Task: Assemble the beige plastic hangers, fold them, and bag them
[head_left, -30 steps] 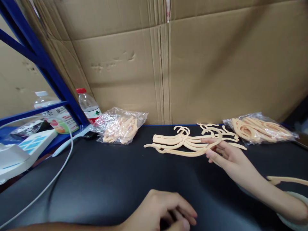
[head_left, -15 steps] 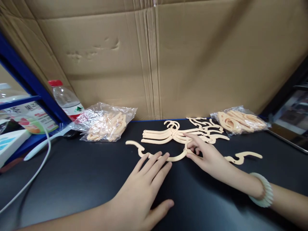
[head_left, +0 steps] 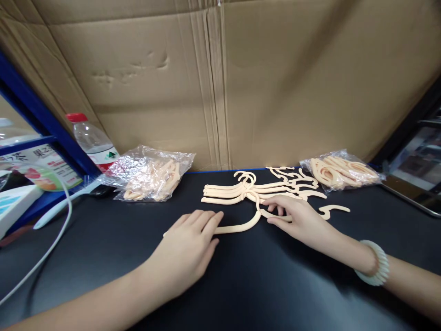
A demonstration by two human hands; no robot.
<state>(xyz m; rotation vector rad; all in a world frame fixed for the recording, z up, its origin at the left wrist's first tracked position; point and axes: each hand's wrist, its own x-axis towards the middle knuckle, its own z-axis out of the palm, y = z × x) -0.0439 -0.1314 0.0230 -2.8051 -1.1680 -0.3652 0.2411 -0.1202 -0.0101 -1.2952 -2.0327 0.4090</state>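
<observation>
A cream plastic hanger piece (head_left: 241,225) lies on the black table (head_left: 103,248) between my hands. My left hand (head_left: 188,246) rests palm down with its fingers stretched over the piece's left end. My right hand (head_left: 298,220), a pale bead bracelet on its wrist, has its fingers curled round the piece's right end near the hook. Just behind lies a stack of assembled cream hangers (head_left: 255,191). A second loose cream piece (head_left: 333,210) lies to the right of my right hand.
Two clear bags of cream parts sit by the cardboard wall: a left bag (head_left: 149,177) and a right bag (head_left: 341,172). A water bottle (head_left: 93,142), blue shelf frame (head_left: 41,122) and white cable (head_left: 51,243) are at left. A tablet (head_left: 413,179) lies at right.
My left hand moved forward from the near edge onto the loose hanger piece. My right hand drew that piece off the stack toward me. The camera turned slightly right.
</observation>
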